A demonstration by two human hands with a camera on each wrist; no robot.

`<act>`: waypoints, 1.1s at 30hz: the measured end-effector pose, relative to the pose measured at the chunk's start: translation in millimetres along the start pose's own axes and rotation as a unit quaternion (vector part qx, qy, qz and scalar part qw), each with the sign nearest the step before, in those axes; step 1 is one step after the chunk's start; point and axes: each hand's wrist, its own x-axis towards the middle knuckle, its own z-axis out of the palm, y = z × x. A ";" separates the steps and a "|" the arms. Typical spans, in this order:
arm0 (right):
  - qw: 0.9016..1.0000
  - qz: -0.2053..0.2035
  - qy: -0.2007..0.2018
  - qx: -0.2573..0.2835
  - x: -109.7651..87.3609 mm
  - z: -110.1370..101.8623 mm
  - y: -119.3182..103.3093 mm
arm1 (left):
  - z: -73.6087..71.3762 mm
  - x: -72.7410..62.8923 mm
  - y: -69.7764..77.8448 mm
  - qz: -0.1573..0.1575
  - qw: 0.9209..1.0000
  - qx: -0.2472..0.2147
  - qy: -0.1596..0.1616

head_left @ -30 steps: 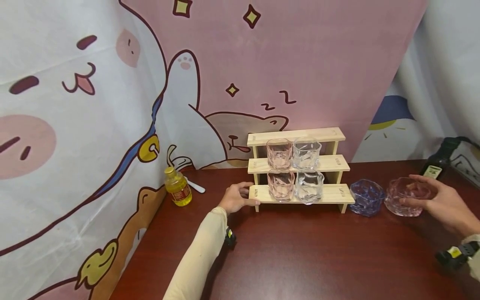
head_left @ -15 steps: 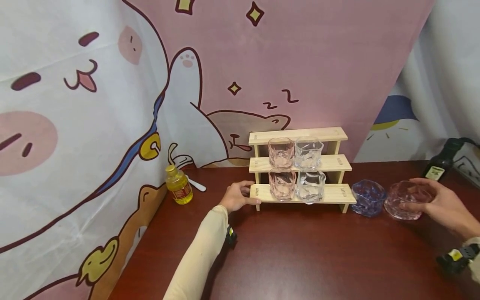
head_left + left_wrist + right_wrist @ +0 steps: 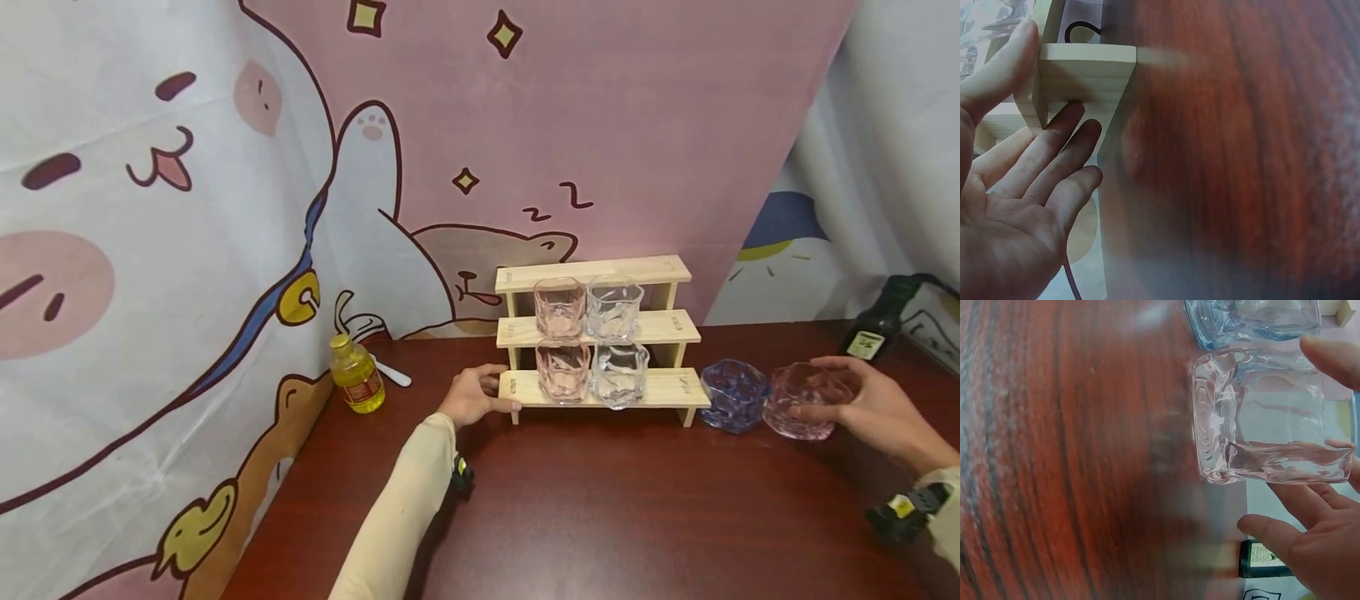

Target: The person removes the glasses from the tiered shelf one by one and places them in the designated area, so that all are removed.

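One see-through, rippled pink tumbler (image 3: pixel 1275 422) is held by the right hand (image 3: pixel 876 410); the left hand (image 3: pixel 472 397) grips a pale three-tier wooden rack (image 3: pixel 666 386).

Reddish-brown table (image 3: pixel 637 517); on it, a tiered wooden rack (image 3: pixel 675 386), blue glass (image 3: pixel 733 397), yellow bottle (image 3: pixel 358 377), dark bottle (image 3: pixel 879 321).

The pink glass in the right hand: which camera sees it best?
The right wrist view, because the pink glass is big and close there, with its thick base clear. The head view shows it smaller, partly covered by the right hand, beside the blue glass. The left wrist view doesn't show it.
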 end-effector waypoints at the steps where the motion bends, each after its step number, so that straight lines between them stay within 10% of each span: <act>1: 1.000 0.000 0.002 -0.004 0.3 -0.1 1.0 | 0.1 0.0 -0.1 0.001 1.000 -0.001 -0.001; 33: 1.000 -0.014 -0.009 -0.019 -5.0 1.6 1.8 | -0.8 -1.3 -1.2 0.002 1.000 0.011 0.001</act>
